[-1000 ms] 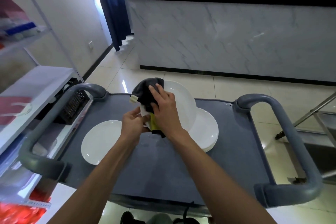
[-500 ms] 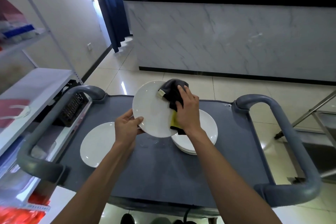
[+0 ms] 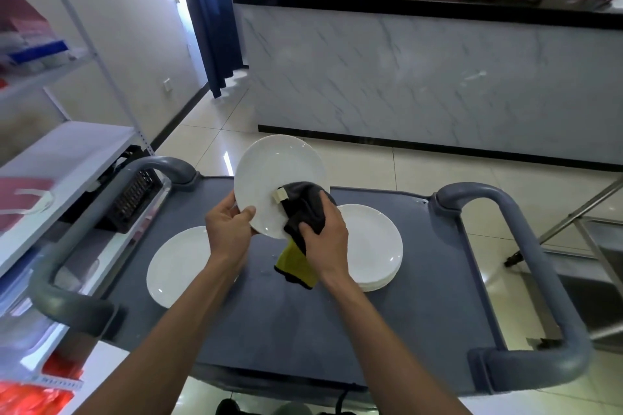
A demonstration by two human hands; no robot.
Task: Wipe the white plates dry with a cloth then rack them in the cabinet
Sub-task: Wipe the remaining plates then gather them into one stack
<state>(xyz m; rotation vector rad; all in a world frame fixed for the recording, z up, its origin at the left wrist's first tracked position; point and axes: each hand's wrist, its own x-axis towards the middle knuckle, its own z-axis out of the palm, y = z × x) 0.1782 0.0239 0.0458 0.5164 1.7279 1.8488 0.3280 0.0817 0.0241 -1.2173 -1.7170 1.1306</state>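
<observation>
Tilted, plate [image 3: 269, 178] pinched at rim by left hand [image 3: 229, 229], cloth [image 3: 303, 209] under right hand [image 3: 325, 239].

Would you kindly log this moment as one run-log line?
step: wiping | left hand: holds tilted plate by rim | right hand: presses cloth on plate | cart: plates waiting

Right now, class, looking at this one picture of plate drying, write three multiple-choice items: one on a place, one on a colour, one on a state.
1. Where does the stack of white plates sit?
A. on the grey cart's right side
B. on the floor
C. on the marble counter

2. What colours is the cloth?
A. red and white
B. dark grey and yellow
C. plain blue

3. How is the plate being wiped?
A. flat on the cart
B. lifted and tilted
C. racked

Answers: 1 A, it rests on the cart behind the right hand. 2 B, both colours show. 3 B, the left hand grips its rim in the air.
</observation>
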